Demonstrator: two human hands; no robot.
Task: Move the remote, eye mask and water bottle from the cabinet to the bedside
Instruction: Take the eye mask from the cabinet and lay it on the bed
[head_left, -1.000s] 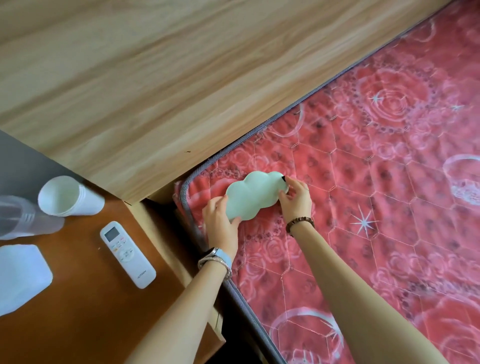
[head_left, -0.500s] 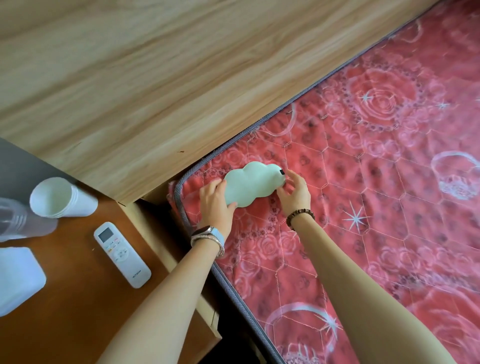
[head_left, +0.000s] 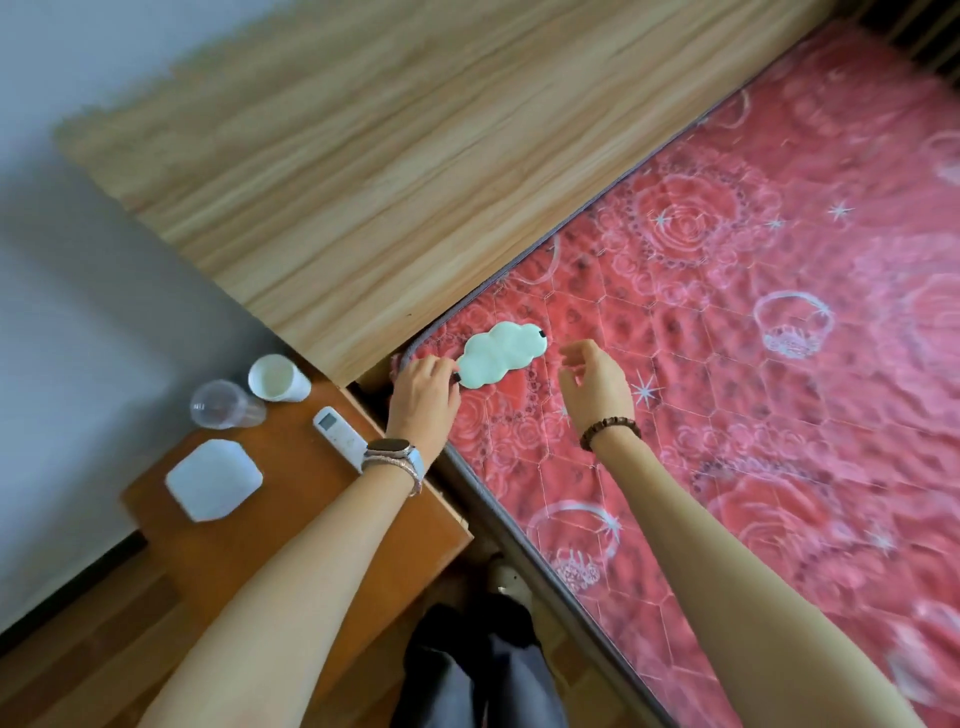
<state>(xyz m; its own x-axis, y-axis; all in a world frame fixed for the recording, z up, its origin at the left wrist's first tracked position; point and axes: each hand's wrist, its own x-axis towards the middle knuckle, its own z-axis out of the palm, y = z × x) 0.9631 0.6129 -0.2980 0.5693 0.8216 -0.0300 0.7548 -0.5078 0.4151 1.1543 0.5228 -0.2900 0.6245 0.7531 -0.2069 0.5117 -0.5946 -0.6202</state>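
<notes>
A pale green, cloud-shaped eye mask (head_left: 501, 353) lies flat on the red mattress (head_left: 727, 389), near its corner by the headboard. My left hand (head_left: 421, 392) is at the mask's left end, with curled fingertips pinching it at the black strap. Just right of the mask, my right hand (head_left: 592, 384) hovers with loosely curled fingers and holds nothing. The white remote (head_left: 338, 439) lies on the orange-brown cabinet (head_left: 296, 525), partly under my left wrist. The clear water bottle (head_left: 226, 405) stands near the cabinet's back edge.
A white paper cup (head_left: 278, 378) stands beside the bottle, and a white square container (head_left: 213, 478) sits on the cabinet's left part. The wooden headboard (head_left: 389, 171) rises behind bed and cabinet. A narrow gap separates cabinet and mattress edge.
The mask now lies flat on the mattress. My right hand has let go of its right end and drawn back to the right. The camera has pulled back and up.
</notes>
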